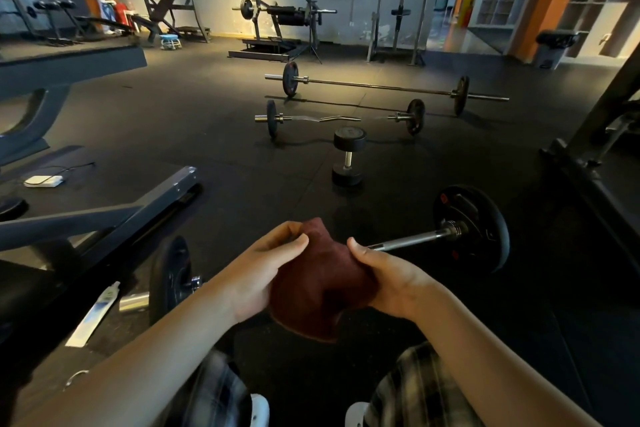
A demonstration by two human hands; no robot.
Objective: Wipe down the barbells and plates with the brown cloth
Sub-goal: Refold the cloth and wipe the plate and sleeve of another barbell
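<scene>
A brown cloth (pixel 320 284) hangs between both hands, low in the middle of the head view. My left hand (pixel 266 267) pinches its upper left edge, and my right hand (pixel 388 274) grips its right side. Just behind the cloth a short barbell lies on the black floor; its steel bar (pixel 412 241) runs right to a black plate (pixel 476 229), and its other black plate (pixel 171 276) stands at the left. The cloth hides the bar's middle. Farther off lie a curl bar (pixel 332 118) with small plates and a long barbell (pixel 377 85) with two plates.
A black dumbbell (pixel 348 156) stands on end between the near and far bars. A bench frame (pixel 114 215) crosses the left side, with a white tube (pixel 93 317) beside it. A rack upright (pixel 595 128) rises at the right. Machines line the back wall.
</scene>
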